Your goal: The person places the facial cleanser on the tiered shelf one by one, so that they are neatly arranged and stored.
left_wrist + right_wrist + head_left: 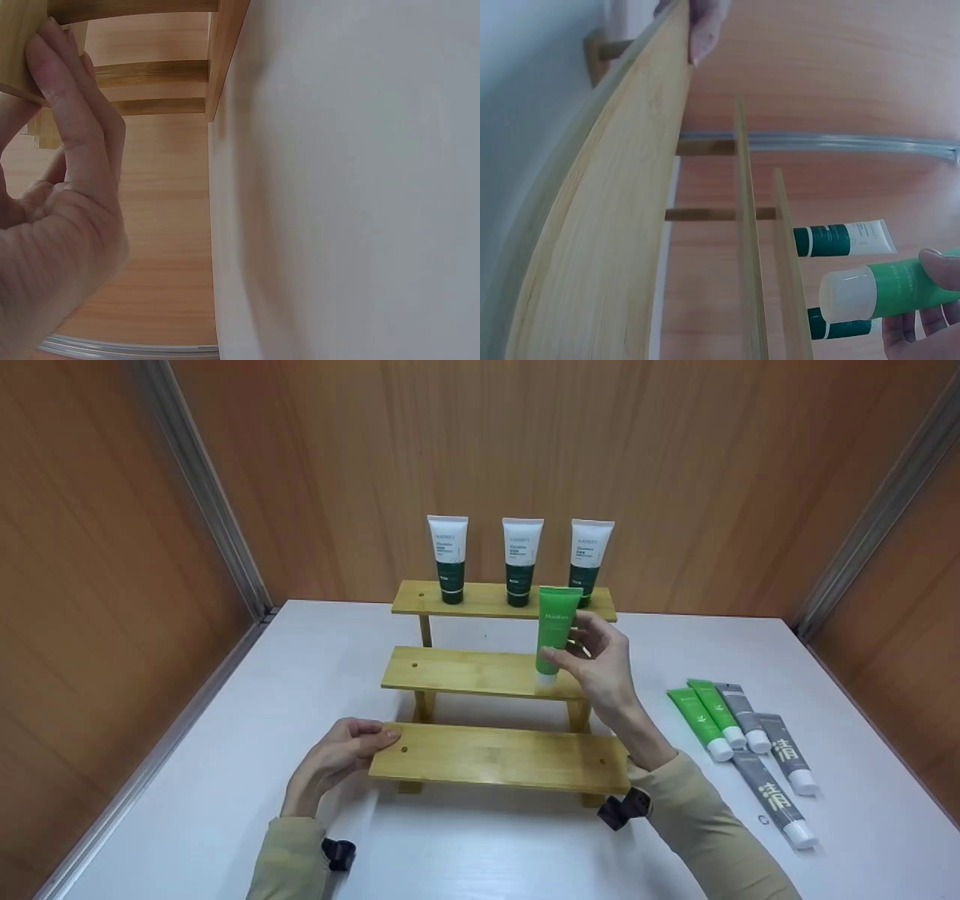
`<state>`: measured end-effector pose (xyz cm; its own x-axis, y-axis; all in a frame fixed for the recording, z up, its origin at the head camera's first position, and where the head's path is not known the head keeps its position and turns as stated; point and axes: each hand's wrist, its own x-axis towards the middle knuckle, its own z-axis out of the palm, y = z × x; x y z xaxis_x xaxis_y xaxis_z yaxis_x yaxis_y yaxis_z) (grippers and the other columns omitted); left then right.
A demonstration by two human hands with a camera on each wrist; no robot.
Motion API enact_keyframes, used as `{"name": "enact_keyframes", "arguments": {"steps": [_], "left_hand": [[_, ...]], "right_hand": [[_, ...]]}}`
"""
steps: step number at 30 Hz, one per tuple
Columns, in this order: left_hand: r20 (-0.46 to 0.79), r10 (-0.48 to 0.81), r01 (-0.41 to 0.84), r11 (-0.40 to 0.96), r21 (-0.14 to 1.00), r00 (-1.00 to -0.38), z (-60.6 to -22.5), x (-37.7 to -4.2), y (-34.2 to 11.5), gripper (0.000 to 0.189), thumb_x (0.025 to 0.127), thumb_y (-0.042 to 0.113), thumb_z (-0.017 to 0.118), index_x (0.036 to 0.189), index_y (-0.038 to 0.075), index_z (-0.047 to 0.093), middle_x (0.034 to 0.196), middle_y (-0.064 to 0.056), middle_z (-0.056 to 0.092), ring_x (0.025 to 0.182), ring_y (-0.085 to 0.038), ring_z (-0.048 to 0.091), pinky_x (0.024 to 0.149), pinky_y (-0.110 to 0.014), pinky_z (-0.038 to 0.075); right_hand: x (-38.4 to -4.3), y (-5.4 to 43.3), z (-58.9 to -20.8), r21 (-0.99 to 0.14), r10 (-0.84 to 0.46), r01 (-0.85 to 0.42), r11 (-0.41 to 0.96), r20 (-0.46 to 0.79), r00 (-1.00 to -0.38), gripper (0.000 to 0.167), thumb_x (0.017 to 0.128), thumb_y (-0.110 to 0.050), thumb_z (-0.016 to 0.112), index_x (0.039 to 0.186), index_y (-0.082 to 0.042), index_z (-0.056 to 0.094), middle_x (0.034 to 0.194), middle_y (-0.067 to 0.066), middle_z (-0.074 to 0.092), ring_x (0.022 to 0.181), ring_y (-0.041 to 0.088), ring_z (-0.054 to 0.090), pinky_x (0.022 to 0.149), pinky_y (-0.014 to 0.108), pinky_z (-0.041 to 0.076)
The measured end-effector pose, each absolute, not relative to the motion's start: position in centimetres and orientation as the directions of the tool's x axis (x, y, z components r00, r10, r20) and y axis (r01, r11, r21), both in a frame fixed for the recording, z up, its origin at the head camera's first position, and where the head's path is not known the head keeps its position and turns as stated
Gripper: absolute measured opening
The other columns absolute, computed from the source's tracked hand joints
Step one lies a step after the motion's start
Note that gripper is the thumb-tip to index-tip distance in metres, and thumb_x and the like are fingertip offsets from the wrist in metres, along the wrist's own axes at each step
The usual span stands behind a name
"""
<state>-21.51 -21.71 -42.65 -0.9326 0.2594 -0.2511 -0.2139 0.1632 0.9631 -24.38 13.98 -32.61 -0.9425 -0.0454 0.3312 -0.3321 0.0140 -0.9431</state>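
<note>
A three-step wooden display rack point(495, 754) stands on the white table. My left hand point(341, 754) pinches the left end of its lowest board, thumb on top and fingers beneath, as the left wrist view also shows. Between thumb and fingers, my right hand point(600, 660) holds a green tube point(557, 622) upright, white cap down, over the right part of the middle board point(465, 671). In the right wrist view the tube's white cap point(847, 295) points toward the boards. Three white and dark-green tubes point(519, 559) stand on the top board, the right one partly hidden behind the green tube.
To the right on the table point(750, 652) lie two more green tubes point(697, 716) and several grey tubes point(769, 791) with white caps. A small ring-like bit point(763, 819) lies near them. Wooden panels point(480, 450) enclose the table at the back and sides.
</note>
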Motion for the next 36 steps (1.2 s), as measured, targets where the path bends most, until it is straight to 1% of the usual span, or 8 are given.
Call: {"name": "enact_keyframes", "arguments": {"steps": [4, 8, 12, 17, 22, 27, 32, 36], "left_hand": [[-0.255, 0.245, -0.219, 0.165, 0.962, -0.935, -42.7, -21.5, -21.7, 0.048, 0.094, 0.025, 0.072, 0.122, -0.011, 0.059, 0.095, -0.001, 0.074, 0.084, -0.011, 0.073, 0.074, -0.023, 0.060], [-0.260, 0.243, -0.226, 0.161, 0.961, -0.934, -42.7, -21.5, -21.6, 0.049, 0.094, 0.025, 0.072, 0.123, -0.012, 0.058, 0.096, -0.001, 0.074, 0.084, -0.011, 0.073, 0.074, -0.023, 0.060], [-0.262, 0.245, -0.227, 0.161, 0.960, -0.934, -42.7, -21.5, -21.6, 0.048, 0.094, 0.026, 0.072, 0.122, -0.011, 0.059, 0.095, -0.001, 0.074, 0.084, -0.011, 0.073, 0.074, -0.023, 0.060], [-0.252, 0.255, -0.218, 0.154, 0.964, -0.933, -42.7, -21.5, -21.7, 0.045, 0.094, 0.025, 0.072, 0.119, -0.011, 0.059, 0.094, -0.001, 0.074, 0.084, -0.011, 0.074, 0.073, -0.023, 0.061], [-0.251, 0.283, -0.219, 0.139, 0.966, -0.926, -42.7, -21.5, -21.8, 0.049, 0.096, 0.022, 0.069, 0.125, -0.015, 0.056, 0.095, -0.001, 0.074, 0.085, -0.011, 0.074, 0.075, -0.023, 0.061], [-0.249, 0.286, -0.211, 0.156, 0.965, -0.925, -42.6, -21.5, -21.7, 0.055, 0.096, 0.024, 0.069, 0.129, -0.017, 0.053, 0.097, -0.001, 0.075, 0.086, -0.011, 0.074, 0.075, -0.022, 0.061], [-0.254, 0.260, -0.215, 0.167, 0.962, -0.932, -42.5, -21.4, -21.6, 0.054, 0.095, 0.024, 0.071, 0.127, -0.016, 0.054, 0.097, -0.002, 0.074, 0.085, -0.012, 0.074, 0.074, -0.023, 0.061], [-0.255, 0.251, -0.218, 0.164, 0.962, -0.934, -42.5, -21.5, -21.6, 0.050, 0.094, 0.024, 0.072, 0.123, -0.014, 0.056, 0.095, -0.002, 0.074, 0.084, -0.012, 0.074, 0.074, -0.023, 0.061]], "right_hand": [[-24.7, 13.4, -32.6, -0.943, -0.054, -0.331, 0.020, 0.330, -0.943, 0.051, 0.086, 0.005, 0.073, 0.134, -0.003, 0.057, 0.128, 0.013, 0.061, 0.115, 0.025, 0.062, 0.108, 0.040, 0.051], [-25.0, 12.7, -32.7, -0.938, -0.063, -0.347, 0.010, 0.346, -0.936, 0.049, 0.086, 0.005, 0.073, 0.132, -0.002, 0.058, 0.128, 0.015, 0.061, 0.116, 0.027, 0.062, 0.109, 0.042, 0.051], [-25.4, 11.8, -32.9, -0.936, -0.071, -0.351, 0.007, 0.350, -0.934, 0.045, 0.086, 0.004, 0.074, 0.128, -0.001, 0.060, 0.127, 0.015, 0.062, 0.115, 0.027, 0.063, 0.109, 0.042, 0.051], [-25.8, 10.5, -33.0, -0.940, -0.078, -0.340, -0.009, 0.340, -0.937, 0.044, 0.085, 0.004, 0.075, 0.127, -0.002, 0.060, 0.127, 0.015, 0.063, 0.116, 0.027, 0.063, 0.109, 0.042, 0.051], [-26.2, 9.0, -33.1, -0.937, -0.073, -0.349, -0.037, 0.350, -0.934, 0.044, 0.083, 0.006, 0.076, 0.125, -0.001, 0.062, 0.124, 0.016, 0.064, 0.113, 0.027, 0.064, 0.107, 0.042, 0.052], [-26.6, 7.6, -33.2, -0.933, -0.069, -0.357, -0.053, 0.360, -0.930, 0.046, 0.081, 0.007, 0.077, 0.124, 0.001, 0.062, 0.122, 0.017, 0.065, 0.112, 0.028, 0.065, 0.106, 0.042, 0.053], [-27.0, 6.4, -33.2, -0.930, -0.071, -0.364, -0.057, 0.367, -0.927, 0.046, 0.081, 0.007, 0.077, 0.124, 0.001, 0.062, 0.123, 0.018, 0.065, 0.113, 0.028, 0.065, 0.106, 0.043, 0.053], [-27.3, 5.6, -33.2, -0.930, -0.079, -0.361, -0.065, 0.366, -0.927, 0.045, 0.081, 0.007, 0.077, 0.123, 0.001, 0.062, 0.124, 0.019, 0.065, 0.113, 0.029, 0.065, 0.106, 0.043, 0.053]]}}
